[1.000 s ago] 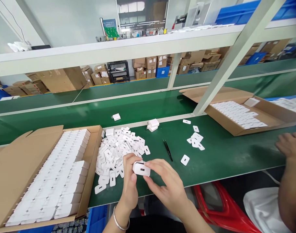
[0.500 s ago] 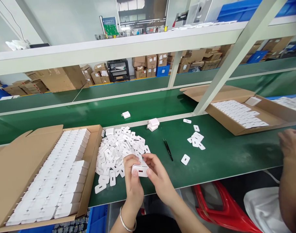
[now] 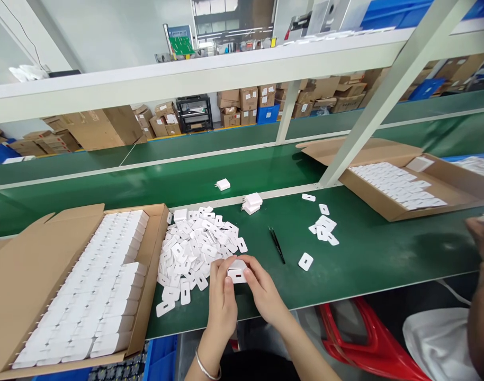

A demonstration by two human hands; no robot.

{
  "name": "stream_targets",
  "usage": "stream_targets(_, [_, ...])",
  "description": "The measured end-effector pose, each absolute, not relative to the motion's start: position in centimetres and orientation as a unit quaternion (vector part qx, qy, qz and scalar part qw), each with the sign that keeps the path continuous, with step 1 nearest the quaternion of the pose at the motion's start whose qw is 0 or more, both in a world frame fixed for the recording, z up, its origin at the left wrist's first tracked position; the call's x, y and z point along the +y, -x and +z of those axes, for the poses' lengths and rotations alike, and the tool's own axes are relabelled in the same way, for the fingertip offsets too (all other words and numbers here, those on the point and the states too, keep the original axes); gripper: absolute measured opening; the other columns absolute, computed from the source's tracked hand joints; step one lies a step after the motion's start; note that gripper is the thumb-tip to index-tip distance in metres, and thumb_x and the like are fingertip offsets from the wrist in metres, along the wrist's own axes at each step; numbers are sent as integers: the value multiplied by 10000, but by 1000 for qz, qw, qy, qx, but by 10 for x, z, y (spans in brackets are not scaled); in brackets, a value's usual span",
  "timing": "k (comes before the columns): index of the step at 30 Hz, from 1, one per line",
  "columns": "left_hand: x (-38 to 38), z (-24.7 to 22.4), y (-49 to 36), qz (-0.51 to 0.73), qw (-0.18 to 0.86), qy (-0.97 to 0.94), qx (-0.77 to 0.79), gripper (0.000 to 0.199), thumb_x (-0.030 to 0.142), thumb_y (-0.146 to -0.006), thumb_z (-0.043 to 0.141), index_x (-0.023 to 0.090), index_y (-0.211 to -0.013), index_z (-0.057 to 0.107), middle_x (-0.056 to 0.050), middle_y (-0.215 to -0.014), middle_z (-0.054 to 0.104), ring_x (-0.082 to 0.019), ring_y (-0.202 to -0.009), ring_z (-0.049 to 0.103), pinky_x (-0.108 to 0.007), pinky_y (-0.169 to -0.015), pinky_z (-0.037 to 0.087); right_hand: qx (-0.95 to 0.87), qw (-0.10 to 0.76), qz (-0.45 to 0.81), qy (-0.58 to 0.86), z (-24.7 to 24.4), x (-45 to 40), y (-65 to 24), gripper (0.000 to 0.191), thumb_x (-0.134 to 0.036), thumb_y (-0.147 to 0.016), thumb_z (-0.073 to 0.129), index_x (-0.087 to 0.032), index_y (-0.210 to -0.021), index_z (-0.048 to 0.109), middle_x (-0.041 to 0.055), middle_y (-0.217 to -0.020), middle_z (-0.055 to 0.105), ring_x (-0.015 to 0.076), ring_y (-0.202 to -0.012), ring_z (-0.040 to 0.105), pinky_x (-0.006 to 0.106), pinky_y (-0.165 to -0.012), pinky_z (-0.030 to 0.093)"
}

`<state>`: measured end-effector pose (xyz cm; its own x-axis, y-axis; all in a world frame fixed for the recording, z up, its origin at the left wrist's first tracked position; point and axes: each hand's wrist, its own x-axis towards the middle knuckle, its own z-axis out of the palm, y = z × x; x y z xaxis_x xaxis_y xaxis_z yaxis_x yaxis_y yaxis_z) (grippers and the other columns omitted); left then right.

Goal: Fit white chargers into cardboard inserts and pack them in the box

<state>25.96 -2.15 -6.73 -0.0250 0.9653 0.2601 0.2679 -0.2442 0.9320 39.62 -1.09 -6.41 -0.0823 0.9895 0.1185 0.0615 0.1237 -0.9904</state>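
Note:
Between my two hands is a white charger point(image 3: 236, 271), its end with the small dark USB slot turned toward me. My left hand point(image 3: 222, 291) wraps its left side, thumb near the slotted end. My right hand point(image 3: 263, 288) grips the right side, with its thumb at the corner. Just left of and behind my hands lies a heap of white slotted cover plates point(image 3: 198, 241). Black tweezers point(image 3: 276, 245) rest on the green table to the right, and a few more loose plates point(image 3: 324, 225) lie beyond them.
On the left stands an open carton point(image 3: 157, 227) packed with rows of white chargers. Stacked chargers point(image 3: 252, 203) sit by the ledge; a single charger point(image 3: 223, 184) is on the green belt. A second carton point(image 3: 388, 211) and a co-worker's hand point(image 3: 482, 235) are at the right.
My hands have shifted slightly right with the charger and closed further around it. The single charger on the belt has moved right. The co-worker's hand now holds something white.

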Motion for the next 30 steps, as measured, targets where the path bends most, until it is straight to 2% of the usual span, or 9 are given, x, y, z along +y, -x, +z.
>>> stream_targets(3, [-24,-76,-258,502,380,-603,490,368,433,-1077,356,300,-1259,647,-95,-1212,610,-255,-1162,597,-435,-992,508,-577,471,475,468,-75,-15,-399,349,-481,-1065,430,-262,-1270,608,64,-1223,689,214,-1106,666,337,-959,547])
stream_targets(7, [-30,-89,-258,530,385,-580,485,303,419,-1066,402,294,-1121,673,-73,-1107,620,-242,-1059,614,-404,-925,520,-591,448,475,474,-83,-20,-400,336,-466,-1061,443,-257,-1277,593,47,-1111,703,210,-1012,680,331,-910,551])
stream_targets(9, [-32,-92,-258,539,385,-573,482,294,430,-1059,420,302,-1113,679,-66,-1074,603,-238,-1031,606,-398,-904,523,-594,445,476,471,-86,-21,-399,336,-459,-1057,453,-252,-1284,588,41,-1051,703,212,-985,682,332,-897,552])
stream_targets(16, [-28,-92,-250,500,426,-592,467,376,501,-1046,421,308,-1145,728,-66,-1031,568,-239,-996,564,-407,-905,507,-594,461,462,470,-93,-25,-401,343,-430,-1047,472,-242,-1309,591,52,-1049,693,215,-963,674,322,-854,552])
stream_targets(25, [-30,-93,-253,533,382,-576,488,382,494,-1039,468,251,-1030,762,-57,-933,562,-214,-919,544,-335,-825,485,-589,455,484,460,-89,-23,-397,350,-501,-1014,519,-222,-1208,605,24,-894,653,191,-803,610,306,-751,504])
stream_targets(30, [-31,-92,-254,533,384,-578,484,368,483,-1039,472,253,-1036,760,-52,-927,547,-206,-893,537,-321,-802,483,-577,459,479,476,-94,-25,-394,344,-496,-993,561,-218,-1185,623,25,-887,658,195,-804,616,306,-737,491])
